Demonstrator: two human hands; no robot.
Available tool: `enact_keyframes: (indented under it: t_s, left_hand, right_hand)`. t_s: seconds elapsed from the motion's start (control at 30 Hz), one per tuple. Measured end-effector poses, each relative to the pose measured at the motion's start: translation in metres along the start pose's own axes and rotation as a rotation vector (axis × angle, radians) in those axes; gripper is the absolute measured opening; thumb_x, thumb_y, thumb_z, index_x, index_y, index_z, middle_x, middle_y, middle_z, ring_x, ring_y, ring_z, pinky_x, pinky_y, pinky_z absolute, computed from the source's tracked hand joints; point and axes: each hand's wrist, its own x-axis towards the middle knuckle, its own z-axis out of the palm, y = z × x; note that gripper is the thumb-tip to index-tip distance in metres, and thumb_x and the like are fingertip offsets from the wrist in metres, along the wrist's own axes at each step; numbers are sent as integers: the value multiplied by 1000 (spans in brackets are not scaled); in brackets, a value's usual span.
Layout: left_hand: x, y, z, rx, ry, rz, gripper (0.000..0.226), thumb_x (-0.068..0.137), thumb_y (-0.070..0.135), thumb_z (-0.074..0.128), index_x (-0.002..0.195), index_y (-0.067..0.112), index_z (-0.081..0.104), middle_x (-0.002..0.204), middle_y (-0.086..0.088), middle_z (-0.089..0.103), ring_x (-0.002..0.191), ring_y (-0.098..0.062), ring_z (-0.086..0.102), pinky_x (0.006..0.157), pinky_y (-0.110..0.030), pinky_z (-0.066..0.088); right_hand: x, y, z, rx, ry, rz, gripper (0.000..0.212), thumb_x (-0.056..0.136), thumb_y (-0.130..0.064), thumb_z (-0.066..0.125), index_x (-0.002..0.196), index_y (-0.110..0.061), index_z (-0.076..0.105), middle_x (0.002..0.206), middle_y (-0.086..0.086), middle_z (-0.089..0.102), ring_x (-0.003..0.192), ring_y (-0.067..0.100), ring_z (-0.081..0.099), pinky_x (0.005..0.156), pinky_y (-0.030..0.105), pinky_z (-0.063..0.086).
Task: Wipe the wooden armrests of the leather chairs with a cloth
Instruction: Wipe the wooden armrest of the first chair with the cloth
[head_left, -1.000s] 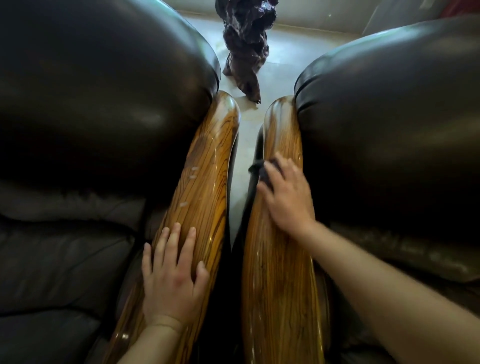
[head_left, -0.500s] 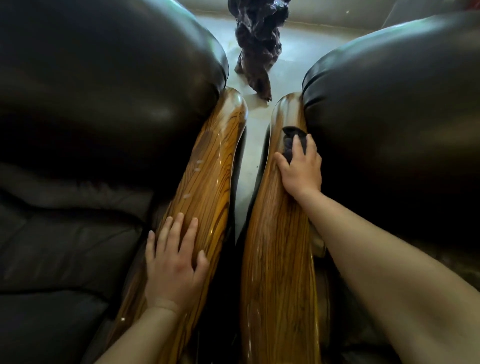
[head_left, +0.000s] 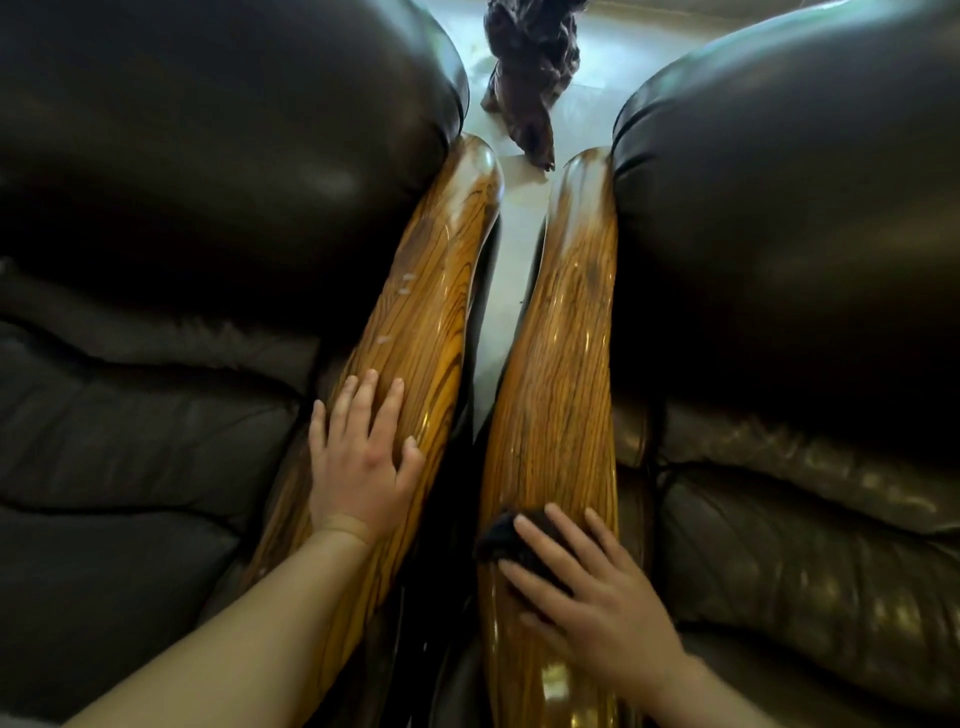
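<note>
Having swept back from the far end, the right hand (head_left: 597, 587), fingers (head_left: 545, 540) spread, presses the dark cloth (head_left: 501, 535) onto the right armrest (head_left: 566, 364), finishing another pass.

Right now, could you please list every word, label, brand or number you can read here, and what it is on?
None: no text, label or number shows on either wooden armrest, the leather chairs, the cloth under the right hand, or the floor.
</note>
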Motion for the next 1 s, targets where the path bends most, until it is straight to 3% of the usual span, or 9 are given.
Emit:
enact_keyframes:
  t_s: [0.07, 0.23, 0.43, 0.53, 0.63, 0.7, 0.8, 0.9, 1.0]
  left_hand:
    - [-1, -1, 0, -1, -5, 1, 62, 93, 42, 36, 152, 27, 28, 160, -7, 30, 150, -23, 17, 120, -57, 11]
    - [-1, 1, 0, 0, -1, 2, 62, 92, 42, 37, 152, 27, 29, 159, -8, 31, 149, -25, 18, 120, -57, 10]
    - [-2, 6, -11, -7, -66, 2, 63, 96, 43, 32, 155, 26, 21, 164, -7, 20, 152, -22, 7, 121, -54, 3]
    - [-4, -8, -19, -140, -97, 34, 61, 97, 46, 29, 155, 27, 22, 164, -5, 14, 152, -18, 0, 122, -48, 0]
    - [-5, -39, -26, -184, -103, 42, 62, 97, 48, 31, 154, 24, 26, 164, -7, 14, 151, -20, 2, 122, -48, 12]
    - [-4, -56, -25, -123, -126, 89, 65, 97, 54, 26, 156, 28, 15, 165, -4, 5, 150, -12, -11, 122, -42, 8]
    - [-3, -68, -19, -133, -99, 148, 66, 98, 56, 27, 156, 33, 7, 165, 0, 0, 142, 2, -26, 118, -37, 6]
    - [-4, -70, -13, -135, -62, 169, 63, 97, 48, 36, 155, 27, 19, 164, -3, 13, 150, -8, -6, 120, -42, 14]
    - [-5, -71, -13, -136, -25, 172, 58, 96, 41, 40, 150, 19, 34, 160, -6, 28, 150, -18, 17, 120, -45, 23]
  right_hand:
    - [38, 26, -16, -5, 42, 31, 52, 103, -53, 42, 152, -39, 36, 168, -1, 19, 154, 29, 15, 119, 57, 22]
    - [116, 53, -38, 76, 169, 669, 58, 103, -59, 25, 155, -34, 27, 169, -2, 13, 156, 22, 1, 124, 52, 11]
    - [40, -13, 3, 13, 157, 202, 50, 103, -43, 44, 152, -31, 40, 167, -5, 20, 154, 29, 16, 120, 56, 22]
    - [49, -12, -3, 58, 218, 304, 48, 100, -38, 48, 146, -28, 49, 165, -3, 28, 153, 27, 22, 119, 54, 24]
    - [91, -10, -16, 98, 357, 574, 41, 97, -28, 56, 136, -17, 60, 155, 7, 44, 143, 32, 38, 113, 55, 32]
    - [124, -5, -30, 159, 462, 742, 36, 96, -21, 63, 130, -10, 65, 145, 13, 53, 128, 37, 48, 103, 54, 39]
    - [172, 0, -50, 366, 535, 699, 40, 95, -18, 62, 134, -9, 61, 135, 11, 58, 119, 31, 51, 100, 41, 43]
    - [220, -7, -64, 583, 548, 573, 41, 98, -25, 57, 138, -14, 57, 134, 4, 57, 124, 22, 50, 106, 38, 42]
    - [267, -22, -64, 461, 413, 455, 46, 99, -35, 54, 143, -22, 52, 148, -2, 49, 136, 20, 38, 113, 39, 33]
